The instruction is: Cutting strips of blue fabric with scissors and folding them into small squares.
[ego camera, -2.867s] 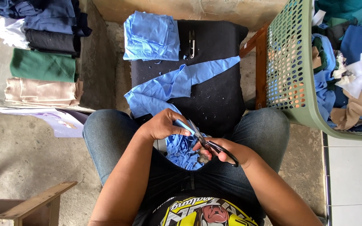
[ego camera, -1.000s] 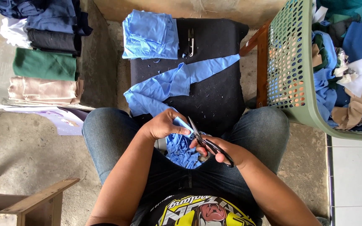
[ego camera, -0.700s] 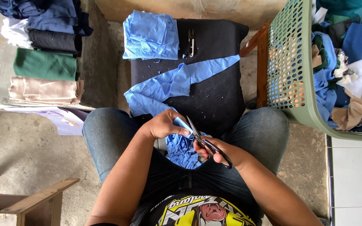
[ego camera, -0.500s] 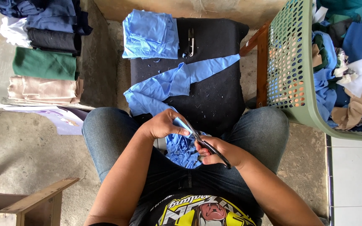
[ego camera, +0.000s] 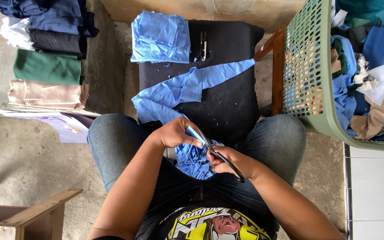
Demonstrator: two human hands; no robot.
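A long strip of light blue cloth [ego camera: 181,91] trails from a black stool top [ego camera: 227,53] down into my lap, where it bunches up [ego camera: 192,160]. My left hand [ego camera: 174,133] pinches the cloth's edge between thumb and fingers. My right hand [ego camera: 234,162] grips black-handled scissors [ego camera: 214,151], their blades closed against the cloth right beside my left fingertips. I sit with jeans-clad knees on either side of the stool.
A folded stack of blue pieces [ego camera: 161,38] and small thread snips [ego camera: 203,44] lie on the stool. A green perforated basket [ego camera: 316,75] full of mixed fabric stands at right. Folded cloths [ego camera: 45,66] are piled at left. A wooden frame [ego camera: 32,218] sits lower left.
The scissors have worked on along the cloth with the right hand opening and closing; the left hand keeps its pinch. The strip on the stool has barely shifted.
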